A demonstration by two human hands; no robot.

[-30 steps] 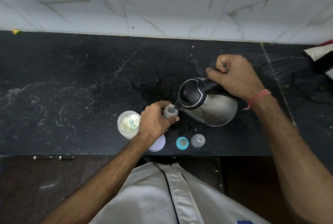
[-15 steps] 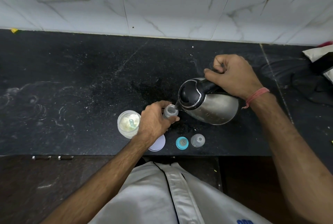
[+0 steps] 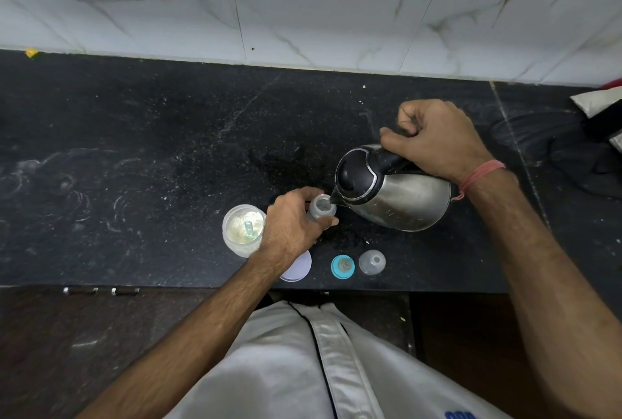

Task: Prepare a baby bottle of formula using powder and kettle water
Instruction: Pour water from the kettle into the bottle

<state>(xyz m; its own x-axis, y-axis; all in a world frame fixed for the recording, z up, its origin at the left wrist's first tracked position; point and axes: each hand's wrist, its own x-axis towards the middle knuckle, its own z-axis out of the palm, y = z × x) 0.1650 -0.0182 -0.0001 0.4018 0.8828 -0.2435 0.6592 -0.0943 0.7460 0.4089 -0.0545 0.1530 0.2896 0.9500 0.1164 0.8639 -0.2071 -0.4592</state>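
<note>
Left hand [image 3: 289, 223]: wrapped round the bottle [image 3: 322, 207], which stands on the counter [image 3: 134, 149] near its front edge, mouth open and upward.
Right hand [image 3: 434, 139]: closed tight on the black handle of the kettle [image 3: 390, 189], which is tipped so the spout sits just at the bottle's mouth.
Bottle: small, light plastic I'd guess, easy to knock over (hence the steadying grip low on its body, clear of the mouth).
Kettle: steel, likely heavy and hot; the handle is the only safe hold.
Powder jar [image 3: 243, 229]: open, just left of the left hand, a scoop in it; its lid [image 3: 298, 267] lies partly under the wrist.
Teat ring [image 3: 342, 266] and cap [image 3: 372, 262]: side by side, near the front edge.
</note>
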